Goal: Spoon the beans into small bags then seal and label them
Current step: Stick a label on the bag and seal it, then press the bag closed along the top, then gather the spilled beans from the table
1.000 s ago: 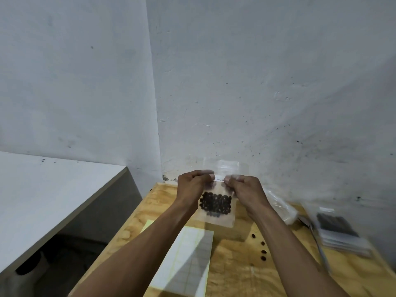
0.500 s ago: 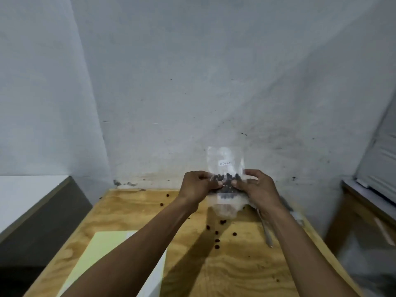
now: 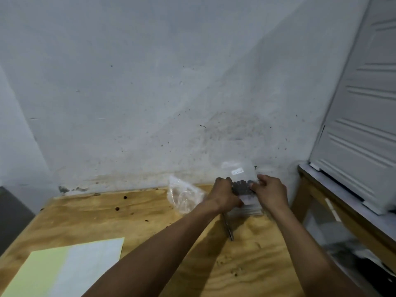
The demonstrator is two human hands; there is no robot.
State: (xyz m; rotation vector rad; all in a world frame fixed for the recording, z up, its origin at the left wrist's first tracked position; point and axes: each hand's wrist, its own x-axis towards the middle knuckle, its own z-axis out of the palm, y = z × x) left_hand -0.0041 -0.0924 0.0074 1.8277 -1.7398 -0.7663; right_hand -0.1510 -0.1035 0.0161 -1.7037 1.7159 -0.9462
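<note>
My left hand (image 3: 224, 195) and right hand (image 3: 270, 192) pinch the little bean bag (image 3: 242, 185) from both sides, so no beans spill on the table (image 3: 150, 219).

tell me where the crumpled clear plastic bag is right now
In the head view, the crumpled plastic bag lies at the table's far edge by the wall, just left of the left hand.

Plywood table (image 3: 107, 217) — label sheet (image 3: 70, 269), crumpled plastic bag (image 3: 184, 196), scattered beans (image 3: 117, 209), spoon (image 3: 228, 229).
</note>
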